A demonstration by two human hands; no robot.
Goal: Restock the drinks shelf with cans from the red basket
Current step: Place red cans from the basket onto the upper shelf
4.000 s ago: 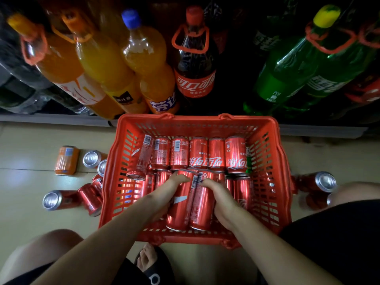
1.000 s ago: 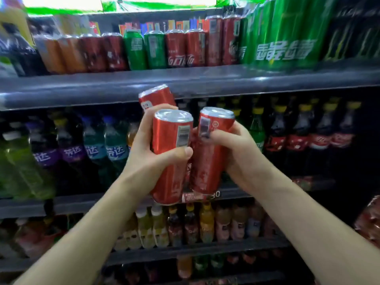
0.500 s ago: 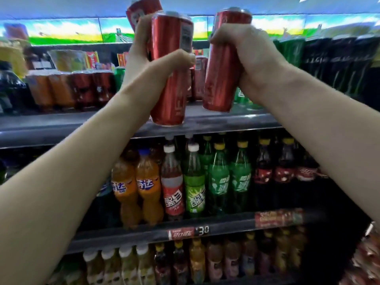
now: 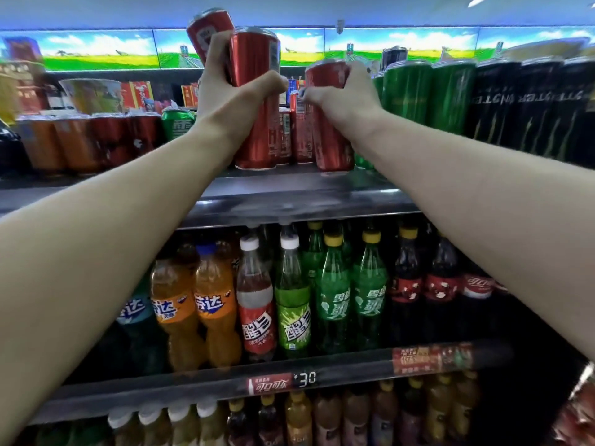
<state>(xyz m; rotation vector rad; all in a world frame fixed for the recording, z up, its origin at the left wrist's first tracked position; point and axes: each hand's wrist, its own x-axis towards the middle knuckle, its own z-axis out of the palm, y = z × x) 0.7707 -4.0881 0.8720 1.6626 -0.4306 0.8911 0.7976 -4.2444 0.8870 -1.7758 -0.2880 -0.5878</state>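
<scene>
The red can (image 4: 333, 136) in the right hand (image 4: 346, 91) stands straight up, with its bottom at the front edge of the top shelf (image 4: 289, 188). The fingers wrap round its top. The left hand (image 4: 230, 91) holds two more: a tall can (image 4: 256, 101), upright and low over the shelf, and a second can (image 4: 207, 30) tipped behind the fingers. The gap for them lies straight ahead, where a few red cans on the shelf (image 4: 297, 133) already stand. Green cans (image 4: 425, 94) crowd the right side, and a small green can (image 4: 177, 123) sits on the left. I think the right hand's can goes in first.
</scene>
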